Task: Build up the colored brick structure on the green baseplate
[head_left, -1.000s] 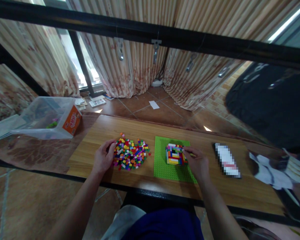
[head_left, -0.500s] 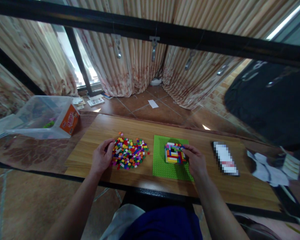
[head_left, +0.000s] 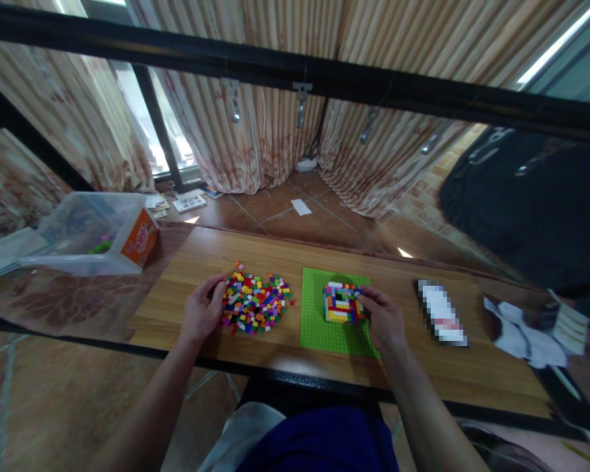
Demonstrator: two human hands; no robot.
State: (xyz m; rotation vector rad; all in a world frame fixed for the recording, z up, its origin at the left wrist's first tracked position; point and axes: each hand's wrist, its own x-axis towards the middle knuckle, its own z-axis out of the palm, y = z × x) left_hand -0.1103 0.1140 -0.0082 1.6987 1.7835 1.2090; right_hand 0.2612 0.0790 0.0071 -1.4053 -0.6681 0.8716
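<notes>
A small square structure of colourful building bricks (head_left: 338,308), hollow in its middle, stands on a green studded baseplate (head_left: 314,328). My right hand (head_left: 386,318) is at its right side, thumb and fingers closed on its upper right edge. Any single brick between those fingertips is hidden. To the left, a heap of loose building bricks (head_left: 255,305) in many colours lies on the wooden table. Against the heap's left edge rests my left hand (head_left: 204,311), fingers loosely bent, with a gap between thumb and forefinger; I see nothing held in it.
The wooden table (head_left: 172,288) carries a pixelated phone-like object (head_left: 442,313) on the right, with crumpled white papers (head_left: 526,334) beyond it. A clear plastic box (head_left: 78,242) with an orange label stands at the left. A dark bar (head_left: 275,65) with hanging clips crosses above.
The camera view has shifted very slightly. Both hands keep practically the same places, the left at the heap and the right at the brick structure.
</notes>
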